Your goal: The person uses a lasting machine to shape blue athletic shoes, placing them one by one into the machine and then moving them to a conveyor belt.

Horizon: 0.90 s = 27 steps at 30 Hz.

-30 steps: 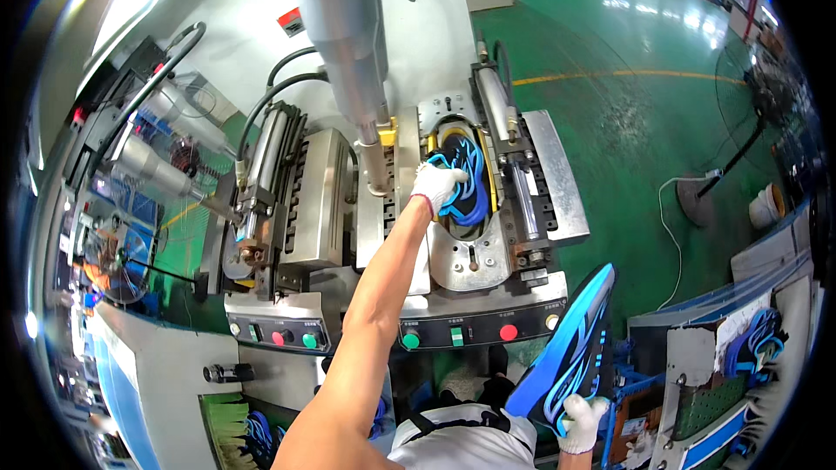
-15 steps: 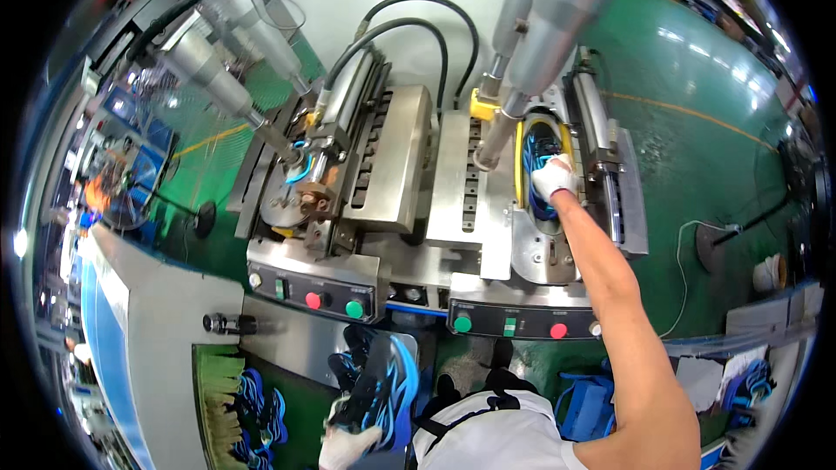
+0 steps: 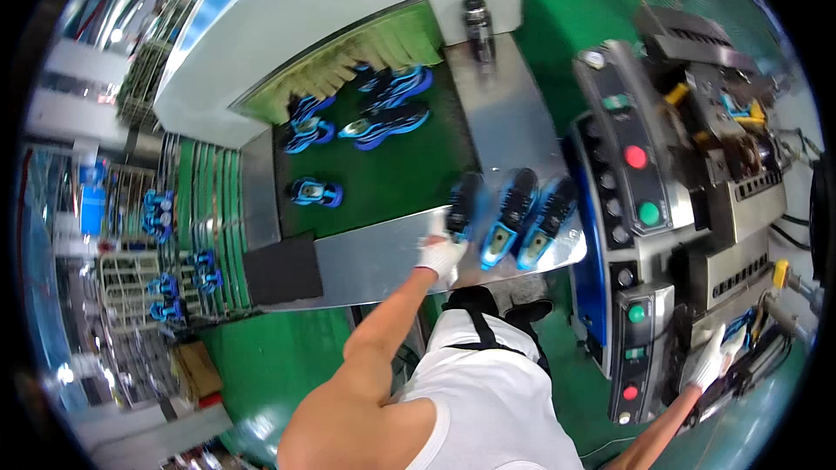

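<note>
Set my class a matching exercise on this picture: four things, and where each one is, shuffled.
1. left hand
2. right hand
3. black mat
4. dark bottle

A. on the near left corner of the bench
B. beside the pale housing
C. at the machine
D. at a shoe over the bench's edge

Pairs: 1-D; 2-C; 3-A; 4-B

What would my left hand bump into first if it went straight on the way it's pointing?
Probably the blurred dark shoe right by its fingers. The left hand seems to touch it already, but blur hides the exact grip.
</note>
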{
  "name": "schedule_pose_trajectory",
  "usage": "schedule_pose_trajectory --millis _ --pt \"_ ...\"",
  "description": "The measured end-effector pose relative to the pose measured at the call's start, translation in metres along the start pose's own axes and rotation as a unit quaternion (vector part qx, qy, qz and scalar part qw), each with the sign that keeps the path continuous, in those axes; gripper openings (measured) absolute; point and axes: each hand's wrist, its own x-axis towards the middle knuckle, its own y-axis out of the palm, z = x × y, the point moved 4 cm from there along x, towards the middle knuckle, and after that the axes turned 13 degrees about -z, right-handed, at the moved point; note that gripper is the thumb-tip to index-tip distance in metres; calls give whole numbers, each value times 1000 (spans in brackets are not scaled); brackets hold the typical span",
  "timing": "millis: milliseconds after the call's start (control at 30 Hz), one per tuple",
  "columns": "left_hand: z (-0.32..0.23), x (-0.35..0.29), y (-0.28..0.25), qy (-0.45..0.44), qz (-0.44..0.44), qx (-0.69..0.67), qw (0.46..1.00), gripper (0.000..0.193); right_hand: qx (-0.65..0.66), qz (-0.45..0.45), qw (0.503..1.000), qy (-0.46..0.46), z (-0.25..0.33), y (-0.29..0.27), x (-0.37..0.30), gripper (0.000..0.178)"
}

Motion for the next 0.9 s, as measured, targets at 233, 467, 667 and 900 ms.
schedule_pose_trajectory --millis 233,467,667,900 --pt "-27 61 -7 238 302 -75 920 87 -488 121 829 -244 91 117 -206 108" --pt "-10 336 -128 366 -123 145 911 86 -296 265 918 23 190 62 -192 105" --pt "38 404 -53 337 67 348 872 40 -240 379 893 -13 195 67 -264 94" --pt "-73 219 -157 273 135 11 952 84 156 340 902 216 305 85 -275 66"
